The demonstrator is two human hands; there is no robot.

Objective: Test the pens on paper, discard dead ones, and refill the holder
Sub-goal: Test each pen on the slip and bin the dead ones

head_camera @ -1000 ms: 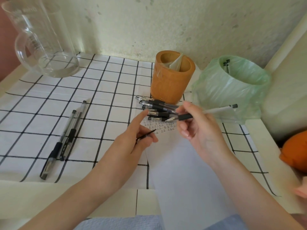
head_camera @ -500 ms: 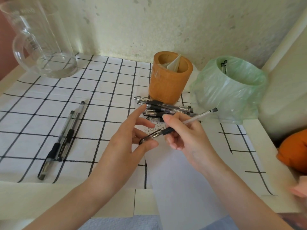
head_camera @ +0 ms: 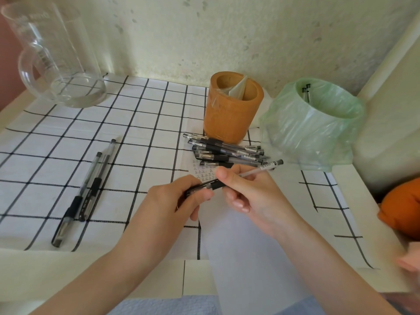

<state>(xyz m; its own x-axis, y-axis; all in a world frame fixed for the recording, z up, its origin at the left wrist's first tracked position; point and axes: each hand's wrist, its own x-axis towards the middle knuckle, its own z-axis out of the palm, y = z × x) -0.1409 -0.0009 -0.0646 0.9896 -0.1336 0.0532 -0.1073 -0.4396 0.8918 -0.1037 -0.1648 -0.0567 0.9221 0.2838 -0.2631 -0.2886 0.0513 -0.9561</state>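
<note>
Head view: what are we gripping?
One pen [head_camera: 252, 172]: our right hand [head_camera: 250, 194] pinches its black grip, our left hand [head_camera: 172, 201] curls round its tip, over the paper [head_camera: 245, 258]; the pen pile [head_camera: 227, 152] lies just beyond.

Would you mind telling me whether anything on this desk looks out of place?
The wooden holder has clear plastic film standing inside it, where the pens should go; nothing else stands out.

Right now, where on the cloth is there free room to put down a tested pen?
Free: the cloth between the two left pens and the pen pile, and in front of the glass jug. Crowded: around the wooden holder and green bin.
</note>
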